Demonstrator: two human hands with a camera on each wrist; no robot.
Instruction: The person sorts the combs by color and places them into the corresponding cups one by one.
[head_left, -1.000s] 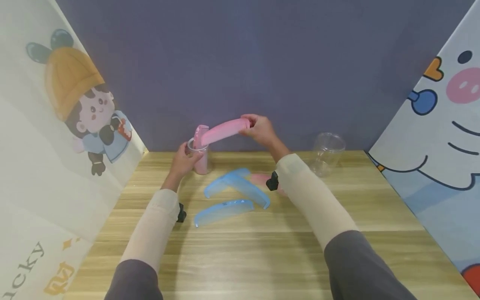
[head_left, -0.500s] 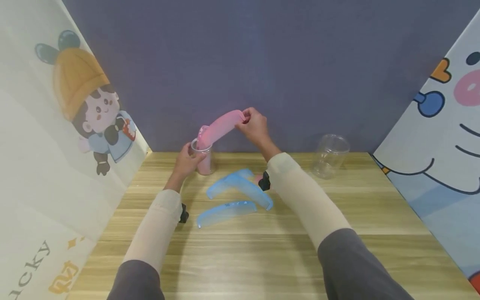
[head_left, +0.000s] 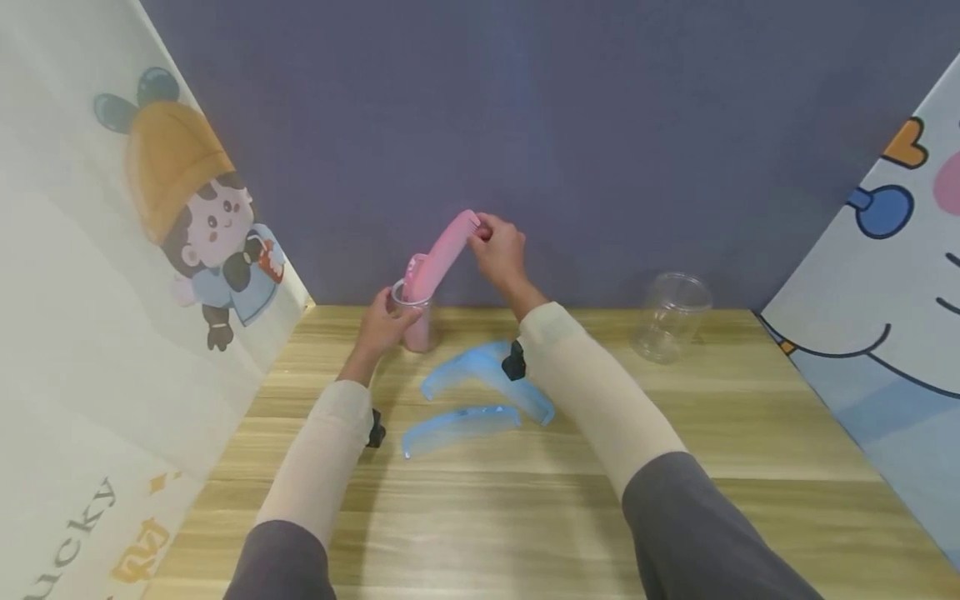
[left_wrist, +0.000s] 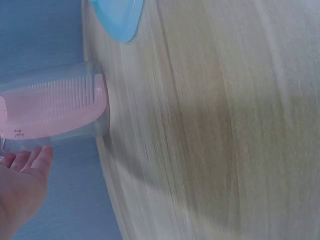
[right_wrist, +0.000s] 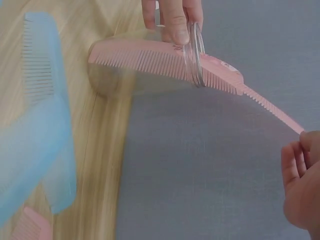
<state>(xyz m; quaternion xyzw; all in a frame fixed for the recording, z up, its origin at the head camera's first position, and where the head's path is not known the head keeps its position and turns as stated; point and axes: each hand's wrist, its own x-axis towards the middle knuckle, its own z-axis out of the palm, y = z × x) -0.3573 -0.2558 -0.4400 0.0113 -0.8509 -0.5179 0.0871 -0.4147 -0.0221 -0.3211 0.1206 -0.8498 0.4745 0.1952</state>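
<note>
Near the back wall my left hand (head_left: pixel 382 325) grips a clear plastic cup (left_wrist: pixel 104 120) just below its rim. One pink comb (left_wrist: pixel 65 120) stands inside the cup, its top end poking out above the mouth. A second pink comb (head_left: pixel 448 248) slants over the cup, its lower end at the mouth beside the first comb. Thumb and fingers of my right hand (head_left: pixel 501 252) pinch that comb's upper end. In the right wrist view the held comb is seen nearly edge-on, and the right hand (right_wrist: pixel 305 185) is partly cut off.
Blue combs lie on the wooden table (head_left: pixel 465 517): two crossed (head_left: pixel 453 371) and a single one (head_left: pixel 459 429) nearer the front. Another pink comb (right_wrist: pixel 32 227) lies by the crossed pair, hidden under my sleeve in the head view. A second clear cup (head_left: pixel 672 317) stands at right.
My right hand has tipped the pink comb from nearly level to a steep slant, bringing its lower end to the cup's mouth. The left hand keeps its grip on the cup.
</note>
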